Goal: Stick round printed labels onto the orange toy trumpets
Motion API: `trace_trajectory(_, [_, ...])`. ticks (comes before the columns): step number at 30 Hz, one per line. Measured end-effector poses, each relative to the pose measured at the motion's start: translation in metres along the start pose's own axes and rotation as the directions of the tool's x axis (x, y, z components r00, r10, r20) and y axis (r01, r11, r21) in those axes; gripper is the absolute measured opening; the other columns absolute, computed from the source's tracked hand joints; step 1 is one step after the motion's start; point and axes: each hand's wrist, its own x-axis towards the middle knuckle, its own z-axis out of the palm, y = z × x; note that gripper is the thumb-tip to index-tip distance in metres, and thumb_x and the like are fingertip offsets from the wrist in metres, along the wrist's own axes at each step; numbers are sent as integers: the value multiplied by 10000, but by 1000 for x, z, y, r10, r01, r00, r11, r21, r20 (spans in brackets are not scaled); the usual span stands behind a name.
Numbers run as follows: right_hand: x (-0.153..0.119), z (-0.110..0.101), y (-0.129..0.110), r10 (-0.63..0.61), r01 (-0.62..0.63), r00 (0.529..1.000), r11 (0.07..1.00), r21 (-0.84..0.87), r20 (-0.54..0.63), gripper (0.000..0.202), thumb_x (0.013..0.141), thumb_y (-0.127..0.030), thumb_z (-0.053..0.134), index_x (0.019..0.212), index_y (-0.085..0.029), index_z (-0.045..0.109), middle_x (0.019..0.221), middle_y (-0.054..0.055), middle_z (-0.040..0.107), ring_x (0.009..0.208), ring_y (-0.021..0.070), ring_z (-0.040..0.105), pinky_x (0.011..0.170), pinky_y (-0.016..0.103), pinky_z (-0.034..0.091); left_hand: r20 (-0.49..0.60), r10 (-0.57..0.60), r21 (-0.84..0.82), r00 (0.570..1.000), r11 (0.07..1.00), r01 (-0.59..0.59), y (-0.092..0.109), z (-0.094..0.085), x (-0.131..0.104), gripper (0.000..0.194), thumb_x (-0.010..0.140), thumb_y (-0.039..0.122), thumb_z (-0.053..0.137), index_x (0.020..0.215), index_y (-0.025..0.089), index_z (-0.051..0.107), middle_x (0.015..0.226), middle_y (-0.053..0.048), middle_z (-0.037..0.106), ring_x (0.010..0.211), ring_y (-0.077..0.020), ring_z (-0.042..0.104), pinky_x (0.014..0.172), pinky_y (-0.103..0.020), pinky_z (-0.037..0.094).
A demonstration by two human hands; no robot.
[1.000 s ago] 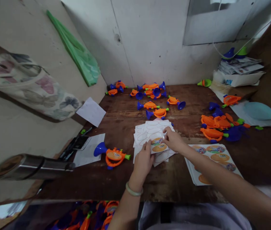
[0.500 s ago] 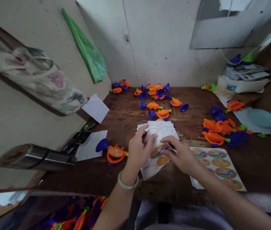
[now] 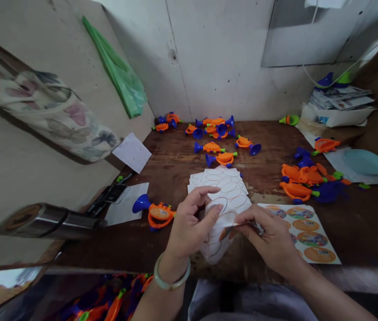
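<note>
My left hand (image 3: pixel 190 225), with a pale bangle at the wrist, grips a bent sticker sheet (image 3: pixel 213 245) between thumb and fingers. At the sheet's right side my right hand (image 3: pixel 271 238) is closed in a pinch on the edge of an oval orange sticker (image 3: pixel 225 232), mostly hidden by the fingers and the fold. Behind the hands lie overlapping white backing sheets (image 3: pixel 205 178) with empty oval outlines. Another sticker sheet (image 3: pixel 309 238), bearing orange and multicoloured ovals, is right of my right hand. Left of my left hand rests an orange toy trumpet (image 3: pixel 160 215) with a blue bell.
Several toy trumpets (image 3: pixel 220 159) lie toward the wall, and more trumpets and parts (image 3: pixel 297 191) at the right. A steel flask (image 3: pixel 51 220) is at the left. A teal lid-like piece (image 3: pixel 367 161) lies on papers. Below the table's edge are more trumpets (image 3: pixel 113 307).
Both hands have come nearer to me, lifting and bending the sticker sheet. My right hand's fingertips have closed together at its edge, and the sheet's printed face is now mostly hidden.
</note>
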Motion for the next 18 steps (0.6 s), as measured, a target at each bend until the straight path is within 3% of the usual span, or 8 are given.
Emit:
trace_trajectory(4, [-6,1,1,-174,173,983,985,-21,-50,323,972,5,648,1088,-265,781,772,-32,725,683,129,708,640,215,580,-69,-105,-23,992,994,104,-4,7,2,196,875,269,765,1060,211,737,629,88,500,534,-94,405,491,-211,300])
trace_trajectory(7, [-18,0,6,-239,237,967,971,-31,-93,378,966,20,643,1066,-293,831,835,-15,672,716,134,662,630,246,545,-141,-161,-37,977,987,157,-9,8,7,218,842,299,784,1037,210,741,625,86,500,548,-102,416,502,-210,315])
trace_trajectory(11, [-32,-8,12,-166,178,954,984,29,-251,462,926,-17,765,1079,-442,858,1216,3,621,1046,183,648,901,330,587,-343,-132,-22,930,991,133,-13,2,13,234,822,311,810,1024,211,749,691,55,574,630,-115,478,582,-213,387])
trace_trajectory(14, [-30,-14,15,-91,115,966,990,86,-242,583,987,-105,751,1371,-543,741,1494,11,530,1310,235,601,1079,408,591,-346,-139,-26,928,990,139,-14,0,15,250,813,332,828,1021,212,757,700,50,577,634,-118,481,585,-216,391])
trace_trajectory(16, [-26,-15,15,-49,66,984,993,97,-168,691,1028,-156,724,1575,-548,568,1578,37,499,1319,234,632,1070,411,632,-325,-139,-26,935,990,138,-14,3,15,250,805,345,841,1003,213,763,682,56,561,617,-115,471,573,-210,385])
trace_trajectory(18, [-22,-12,17,-22,33,994,994,104,-105,717,1064,-176,678,1650,-530,466,1535,59,549,1158,193,714,951,348,690,-317,-133,-30,939,991,131,-14,7,15,253,798,351,850,993,213,766,678,57,562,610,-111,469,567,-204,382])
